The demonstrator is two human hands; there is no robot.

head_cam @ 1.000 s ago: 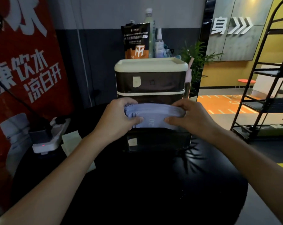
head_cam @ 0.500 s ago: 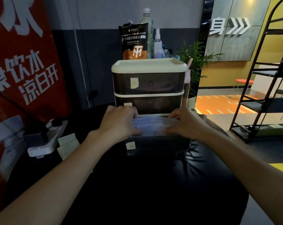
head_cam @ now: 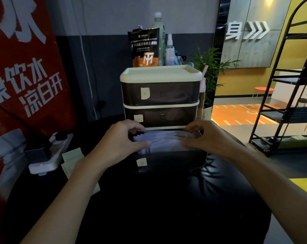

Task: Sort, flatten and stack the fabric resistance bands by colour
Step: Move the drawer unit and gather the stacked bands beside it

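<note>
My left hand (head_cam: 121,140) and right hand (head_cam: 207,136) meet at the bottom drawer (head_cam: 170,160) of a small three-drawer unit (head_cam: 160,74) standing on the dark counter (head_cam: 158,208). That drawer stands pulled out towards me, and a flat stack of lavender bands (head_cam: 165,141) lies in its open top, just under the rim of the middle drawer. My left fingers (head_cam: 138,128) curl over the stack's left end with the thumb pressed against its front, gripping it. My right fingers (head_cam: 193,128) curl over the right end in the same way. Each drawer front carries a small pale label, the writing too small to read. On top of the unit stand a black and orange powder pouch (head_cam: 145,48), a tall bottle (head_cam: 158,32) and a spray bottle (head_cam: 169,50). To my left on the counter lie a white power strip (head_cam: 49,155) and some pale paper notes (head_cam: 72,155) beside it. A green plant (head_cam: 210,64) shows behind the unit, and a black rack (head_cam: 281,103) stands off to the right.
</note>
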